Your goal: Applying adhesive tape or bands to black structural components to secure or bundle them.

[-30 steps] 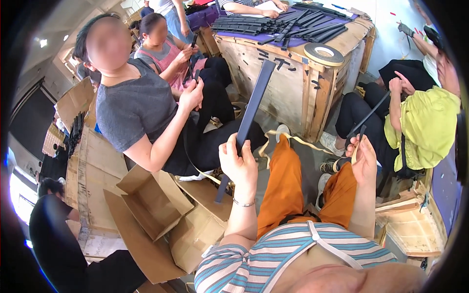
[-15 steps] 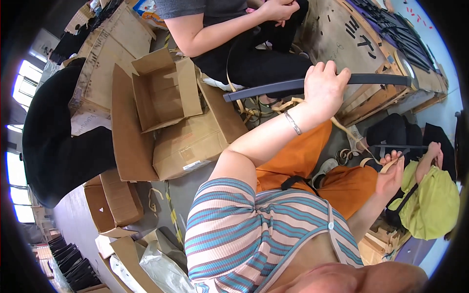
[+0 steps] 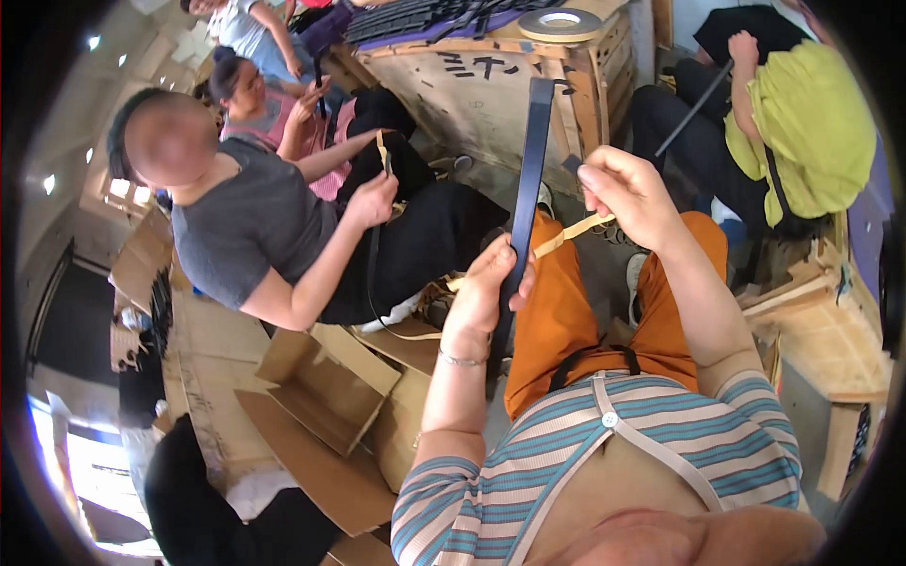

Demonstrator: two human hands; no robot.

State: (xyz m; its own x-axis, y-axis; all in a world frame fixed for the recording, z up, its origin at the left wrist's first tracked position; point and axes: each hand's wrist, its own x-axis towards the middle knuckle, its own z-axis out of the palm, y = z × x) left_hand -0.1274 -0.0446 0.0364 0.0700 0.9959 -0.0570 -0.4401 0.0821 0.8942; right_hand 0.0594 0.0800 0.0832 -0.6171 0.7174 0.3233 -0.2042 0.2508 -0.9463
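Fingers of the left hand (image 3: 491, 283) wrap round the lower part of a long dark strip (image 3: 530, 179), thumb across its face, so that hand is closed and gripping it. Strip stands nearly upright, tilted a bit, its top end in front of the wooden crate (image 3: 472, 94). Right hand (image 3: 628, 193) is closed in a pinch on a tan backing tape (image 3: 571, 231), which runs from the fingertips down-left to the strip's edge, then trails on toward the lap.

Judgement on the step: looks like the tape is being peeled off the strip. To do it well, keep the left grip just below the peel point so the strip doesn't bow, pull the tape at a low, steady angle w/ no jerks, and slide the left hand along as the peel line travels. A snapped tape or a twisted strip are the likely slips.

Farther out: person's orange trousers (image 3: 576, 311) below both hands, striped top (image 3: 604, 453) at bottom of view. To the left, a co-worker in a grey shirt (image 3: 250, 226) sits on the floor w/ a similar tan tape held up in one hand. Open cardboard boxes (image 3: 321, 387) lie low-left. On the crate top, more dark strips (image 3: 425, 14) and a tape roll (image 3: 564, 21). Far right, another person in a yellow-green top (image 3: 812, 123) handles a thin dark strip.
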